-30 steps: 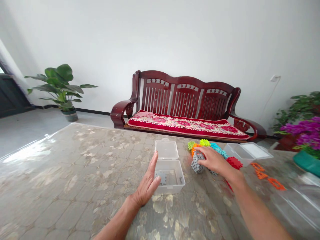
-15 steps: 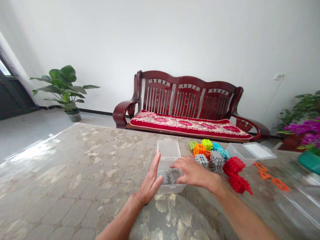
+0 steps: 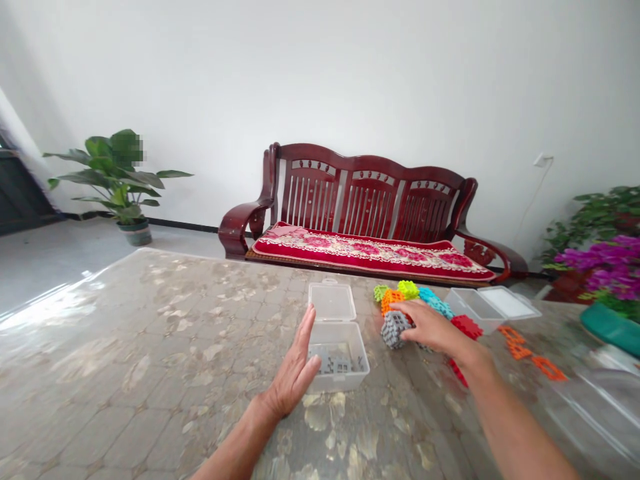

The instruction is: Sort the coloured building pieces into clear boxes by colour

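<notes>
My left hand (image 3: pixel 295 367) stands on edge, fingers stretched and thumb apart, against the left side of a clear plastic box (image 3: pixel 364 360). Several flat grey interlocking plastic pieces (image 3: pixel 335 363) lie in that box, whose lid (image 3: pixel 331 301) is folded back. To the right, my right hand (image 3: pixel 427 325) has its fingers and thumb round a stack of grey interlocking pieces (image 3: pixel 393 331). Orange pieces (image 3: pixel 391 300), lime-green pieces (image 3: pixel 408 289) and blue pieces (image 3: pixel 434 301) sit just behind it. Red pieces (image 3: pixel 467 326) are partly hidden by my right wrist.
A second clear box (image 3: pixel 475 307) with its lid open stands at the back right. Loose orange pieces (image 3: pixel 547 368) lie near a transparent container (image 3: pixel 595 413). A green flowerpot (image 3: pixel 610 327) is at the right edge. Beyond the patterned table (image 3: pixel 165 347) stands a wooden bench (image 3: pixel 367 200).
My right hand has moved right from above the box to the grey stack and closed round it. My left hand stays beside the box. The view has shifted slightly.
</notes>
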The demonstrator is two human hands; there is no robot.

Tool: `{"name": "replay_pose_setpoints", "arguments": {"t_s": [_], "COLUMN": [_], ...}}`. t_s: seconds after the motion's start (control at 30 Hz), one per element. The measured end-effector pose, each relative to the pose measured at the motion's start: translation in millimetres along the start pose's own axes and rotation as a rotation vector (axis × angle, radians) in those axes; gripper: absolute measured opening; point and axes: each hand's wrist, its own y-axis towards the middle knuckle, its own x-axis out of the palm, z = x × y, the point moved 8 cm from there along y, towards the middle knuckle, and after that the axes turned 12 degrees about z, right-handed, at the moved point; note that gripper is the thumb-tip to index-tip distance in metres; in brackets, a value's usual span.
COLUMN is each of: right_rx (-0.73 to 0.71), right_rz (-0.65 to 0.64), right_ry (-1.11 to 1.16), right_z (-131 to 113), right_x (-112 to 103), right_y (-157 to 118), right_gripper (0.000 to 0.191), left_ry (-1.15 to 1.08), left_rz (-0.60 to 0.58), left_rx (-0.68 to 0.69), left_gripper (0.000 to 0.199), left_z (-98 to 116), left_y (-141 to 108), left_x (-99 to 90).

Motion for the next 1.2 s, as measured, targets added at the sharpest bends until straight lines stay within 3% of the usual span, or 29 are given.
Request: {"name": "replay_pose_setpoints", "arguments": {"t_s": [0.3,0.53,0.7,0.9,1.07,1.2], "right_rx": [-0.037,-0.006,-0.063,-0.299,-0.407,-0.418], "right_rz": [0.016,0.093,0.113,0.034,-0.052,-0.027], "right_ry": [-0.073,-0.063,0.112,0.218,0.151,0.231], "right_z": [2,-1,-57,-142,-171,-173], "right_x": [11,-5,-18,2,38,46], "right_y": [-1,-1,-4,-2,6,7], "right_gripper": [0.066,0.061,0.054,0.05,0.039,0.039], "left_ry": [-0.006,0.005,0.011,-0.006,0.009,0.008], "left_rz": [0.044,0.038,0.038,0.039,0.021,0.016], "left_rx": [0.001,0.011,0.006,0.022,0.032,0.027], "left_gripper": [0.071,0.07,0.072,0.071,0.068,0.067], "left_z": [2,1,-1,3,4,3], "left_y": [0,0,0,0,0,0], "left_x": [-3.2,-2.5,-1.8,-1.8,-0.2,0.6]}}
